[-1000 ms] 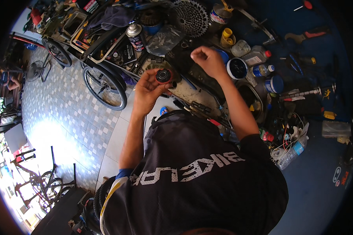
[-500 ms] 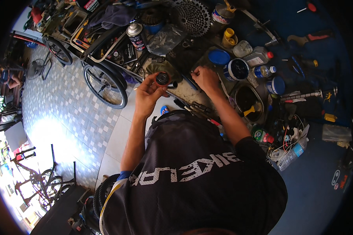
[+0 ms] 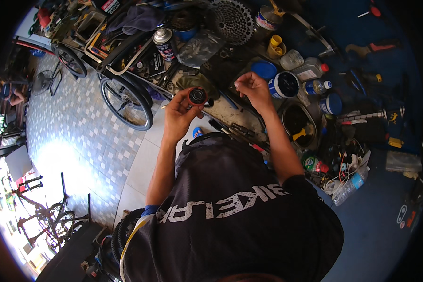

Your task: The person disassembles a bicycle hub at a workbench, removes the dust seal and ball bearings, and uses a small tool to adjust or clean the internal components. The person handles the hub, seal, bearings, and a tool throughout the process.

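My left hand (image 3: 181, 113) grips a round red part with a black bearing-like centre (image 3: 197, 96); a short dark tube (image 3: 209, 102) shows just beside it. My right hand (image 3: 251, 91) is closed in a pinch at its right, apart from it, with something small and pale at the fingertips that I cannot make out. Near my right hand are an open tub of dark grease (image 3: 285, 85), a blue lid (image 3: 263, 70) and a metal pan (image 3: 297, 120) holding a yellow brush (image 3: 299, 133).
The cluttered bench holds a spray can (image 3: 163, 44), plastic bag (image 3: 198, 47), large cassette (image 3: 231, 20), bottles (image 3: 315, 86) and tools. Bicycle wheels (image 3: 124, 101) stand left, with bike frames (image 3: 51, 211) below. Another person (image 3: 11, 94) is at the far left. A tangle of cables (image 3: 343, 169) lies right.
My right hand dropped to the bench beside the blue lid, then rose slightly, fingers pinched. My left hand with the red part has shifted a little to the right.
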A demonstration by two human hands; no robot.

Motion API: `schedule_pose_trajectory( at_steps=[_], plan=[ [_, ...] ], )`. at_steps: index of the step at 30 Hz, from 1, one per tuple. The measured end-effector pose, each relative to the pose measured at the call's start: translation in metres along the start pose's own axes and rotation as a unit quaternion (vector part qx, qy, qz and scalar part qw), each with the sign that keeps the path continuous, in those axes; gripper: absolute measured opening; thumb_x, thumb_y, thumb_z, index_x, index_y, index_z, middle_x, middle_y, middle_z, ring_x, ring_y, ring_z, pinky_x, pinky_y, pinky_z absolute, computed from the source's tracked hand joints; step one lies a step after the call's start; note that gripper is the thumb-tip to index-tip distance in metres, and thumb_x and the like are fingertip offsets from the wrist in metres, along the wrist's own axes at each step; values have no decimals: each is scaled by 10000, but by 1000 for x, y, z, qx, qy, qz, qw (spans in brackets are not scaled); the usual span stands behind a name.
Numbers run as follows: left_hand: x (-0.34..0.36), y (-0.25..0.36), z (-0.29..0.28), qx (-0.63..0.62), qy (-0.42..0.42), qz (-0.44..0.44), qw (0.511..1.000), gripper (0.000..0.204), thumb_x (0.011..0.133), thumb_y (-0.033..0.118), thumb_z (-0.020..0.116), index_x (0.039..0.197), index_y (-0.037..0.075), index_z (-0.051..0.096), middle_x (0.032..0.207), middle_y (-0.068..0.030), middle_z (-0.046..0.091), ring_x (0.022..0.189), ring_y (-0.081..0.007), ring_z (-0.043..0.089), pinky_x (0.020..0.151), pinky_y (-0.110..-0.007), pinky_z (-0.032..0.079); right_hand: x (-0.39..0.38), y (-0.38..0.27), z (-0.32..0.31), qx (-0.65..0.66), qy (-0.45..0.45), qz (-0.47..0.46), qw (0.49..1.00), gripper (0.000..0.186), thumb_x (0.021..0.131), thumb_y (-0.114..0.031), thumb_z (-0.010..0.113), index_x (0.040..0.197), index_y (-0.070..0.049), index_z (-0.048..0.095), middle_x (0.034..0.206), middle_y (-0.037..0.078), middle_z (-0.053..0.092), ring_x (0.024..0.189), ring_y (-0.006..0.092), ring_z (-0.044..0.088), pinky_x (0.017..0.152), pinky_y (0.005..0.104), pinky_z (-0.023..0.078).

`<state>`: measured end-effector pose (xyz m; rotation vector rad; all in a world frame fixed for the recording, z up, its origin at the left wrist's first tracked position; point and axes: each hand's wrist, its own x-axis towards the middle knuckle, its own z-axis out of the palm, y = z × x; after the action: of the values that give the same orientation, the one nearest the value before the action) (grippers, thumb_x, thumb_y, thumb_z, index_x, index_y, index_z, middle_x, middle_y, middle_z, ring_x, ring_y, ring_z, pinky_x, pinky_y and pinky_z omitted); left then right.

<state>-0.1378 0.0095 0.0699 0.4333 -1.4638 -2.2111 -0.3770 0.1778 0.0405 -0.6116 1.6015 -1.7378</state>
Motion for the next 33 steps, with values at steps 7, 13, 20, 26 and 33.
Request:
schedule_pose_trajectory(
  at_steps=[7, 13, 20, 26, 33],
  plan=[
    [3, 12, 9, 15, -15, 9, 1000, 486, 973, -102, 699, 1434, -35, 560, 1268, -114, 711, 1079, -159, 708, 782, -295, 627, -18, -52, 25, 143, -65, -83, 984, 180, 978, 26, 768, 1100, -39, 652, 1083, 76, 709, 925, 125, 673, 763, 284, 580],
    [1, 21, 11, 19, -15, 14, 1000, 477, 980, -83, 714, 1432, -39, 565, 1265, -119, 715, 1084, -160, 708, 779, -293, 624, -24, -74, 33, 144, -90, -98, 981, 222, 959, 30, 794, 1161, -6, 707, 1105, 96, 742, 986, 149, 722, 802, 278, 605],
    [-5, 31, 16, 51, -28, 33, 998, 464, 992, -95, 698, 1436, -26, 580, 1294, -103, 700, 1097, -157, 702, 790, -291, 608, -31, -80, 40, 138, -102, -85, 982, 171, 981, 26, 776, 1144, 15, 727, 1103, 139, 790, 1014, 214, 786, 850, 311, 641],
    [-7, 40, 20, 86, -52, 49, 994, 492, 968, -129, 689, 1441, -25, 601, 1337, -87, 650, 1091, -151, 689, 812, -276, 592, -34, -95, 46, 104, -93, -78, 987, 143, 1003, 9, 757, 1140, 14, 717, 1056, 127, 784, 957, 217, 776, 842, 329, 644],
    [-10, 45, 21, 89, -69, 49, 992, 500, 960, -149, 674, 1440, -30, 607, 1365, -95, 624, 1098, -153, 678, 817, -277, 586, -32, -110, 55, 12, -110, -125, 986, 158, 994, -72, 807, 1120, -21, 725, 1023, -2, 722, 971, 62, 641, 903, 242, 520]
  ],
)
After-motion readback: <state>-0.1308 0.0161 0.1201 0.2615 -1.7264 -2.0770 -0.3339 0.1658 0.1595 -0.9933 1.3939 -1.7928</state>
